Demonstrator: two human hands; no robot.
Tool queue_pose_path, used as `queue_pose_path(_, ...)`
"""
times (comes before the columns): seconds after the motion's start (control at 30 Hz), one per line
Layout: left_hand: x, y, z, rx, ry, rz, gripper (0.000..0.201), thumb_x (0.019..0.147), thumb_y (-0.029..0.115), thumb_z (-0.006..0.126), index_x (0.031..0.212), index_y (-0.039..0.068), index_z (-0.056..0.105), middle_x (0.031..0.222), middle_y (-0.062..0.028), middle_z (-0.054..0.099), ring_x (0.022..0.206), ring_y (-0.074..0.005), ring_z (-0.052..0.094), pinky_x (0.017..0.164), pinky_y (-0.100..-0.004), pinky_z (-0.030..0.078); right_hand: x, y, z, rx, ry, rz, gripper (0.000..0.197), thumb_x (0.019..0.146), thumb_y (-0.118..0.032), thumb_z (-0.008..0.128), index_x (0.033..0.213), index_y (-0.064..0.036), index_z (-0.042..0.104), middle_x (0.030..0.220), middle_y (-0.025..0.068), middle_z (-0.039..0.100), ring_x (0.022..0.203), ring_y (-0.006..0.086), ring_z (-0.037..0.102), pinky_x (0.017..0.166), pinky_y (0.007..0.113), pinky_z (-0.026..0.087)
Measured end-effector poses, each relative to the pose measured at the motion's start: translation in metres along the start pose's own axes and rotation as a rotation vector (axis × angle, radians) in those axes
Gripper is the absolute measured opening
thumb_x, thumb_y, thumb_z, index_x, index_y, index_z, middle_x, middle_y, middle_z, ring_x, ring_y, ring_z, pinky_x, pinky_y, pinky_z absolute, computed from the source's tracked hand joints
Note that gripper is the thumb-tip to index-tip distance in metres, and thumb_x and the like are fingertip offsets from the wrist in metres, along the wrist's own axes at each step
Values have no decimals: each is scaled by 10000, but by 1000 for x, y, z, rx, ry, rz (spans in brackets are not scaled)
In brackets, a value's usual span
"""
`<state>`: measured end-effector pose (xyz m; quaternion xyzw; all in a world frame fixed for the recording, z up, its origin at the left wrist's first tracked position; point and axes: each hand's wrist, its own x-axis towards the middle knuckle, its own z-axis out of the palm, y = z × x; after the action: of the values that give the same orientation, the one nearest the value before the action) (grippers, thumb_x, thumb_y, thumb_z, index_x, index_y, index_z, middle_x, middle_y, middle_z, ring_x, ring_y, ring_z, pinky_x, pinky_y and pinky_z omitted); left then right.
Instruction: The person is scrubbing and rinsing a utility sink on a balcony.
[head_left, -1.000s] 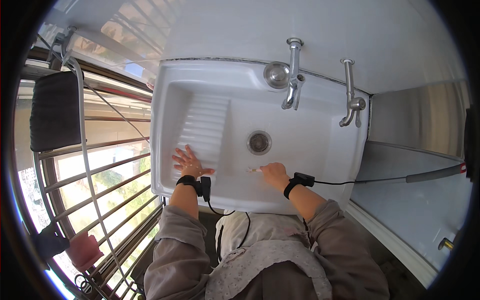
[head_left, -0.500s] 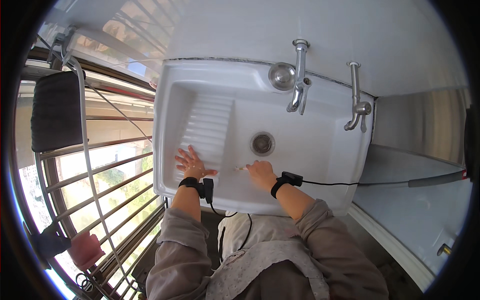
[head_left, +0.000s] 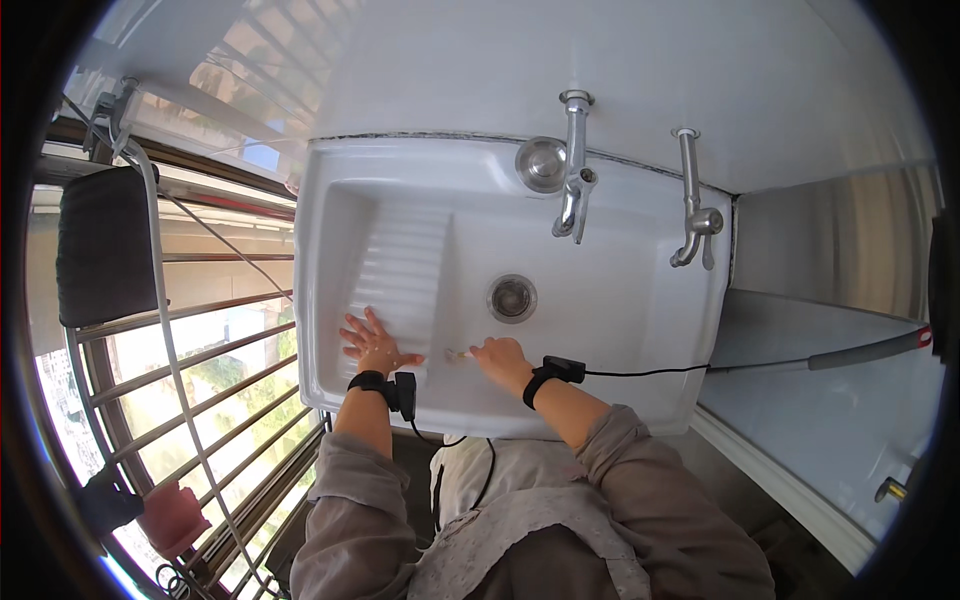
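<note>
The right hand [head_left: 503, 362] is clenched around a small stick [head_left: 463, 354], its handle hidden, its pale tip blurred, pointing left over the near part of the glossy white sink [head_left: 600, 335]. The left hand [head_left: 376, 353], palm hidden, spreads its fingers at the ridged slope's [head_left: 402, 260] near end.

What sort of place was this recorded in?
Probably a home laundry or wash area, perhaps an enclosed balcony: there is a white sink with a built-in ribbed washboard, two metal taps on the wall behind it, and a barred window on the left.
</note>
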<state>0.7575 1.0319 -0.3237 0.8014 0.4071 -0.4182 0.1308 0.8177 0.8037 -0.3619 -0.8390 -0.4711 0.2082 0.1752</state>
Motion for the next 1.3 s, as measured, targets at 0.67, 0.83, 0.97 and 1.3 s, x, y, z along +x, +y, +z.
queue_pose_path(0.67,6,5,4,38,-8,-49,1439,404,514,816,1338,80,-189,1359,-301,-177,1252,-500,-116,978,-617,130,-127,173,-76,164,-41,947,339,777,-70,399,1096,-94,509,852,208,601,823,365,575,718,451,456)
queue_pose_path(0.83,5,0,3,65,5,-53,1434,412,522,809,1335,66,-190,1353,-313,-175,1251,-504,-111,976,-617,139,-109,105,-41,376,-235,815,309,774,-75,409,1067,-77,505,888,213,592,839,382,563,735,452,447)
queue_pose_path(0.97,10,0,8,82,-2,-52,1430,421,530,803,1331,59,-196,1349,-322,-173,1250,-505,-111,978,-612,150,-85,94,-23,433,-121,678,342,826,-90,404,1164,-76,452,934,219,578,862,385,546,743,476,426)
queue_pose_path(1.3,16,0,10,175,-27,-77,1458,415,593,776,1306,74,-256,1351,-302,-202,1264,-488,-84,986,-571,201,-109,235,-90,793,261,1376,515,801,-26,344,1312,-77,305,981,208,543,533,267,565,359,329,409)
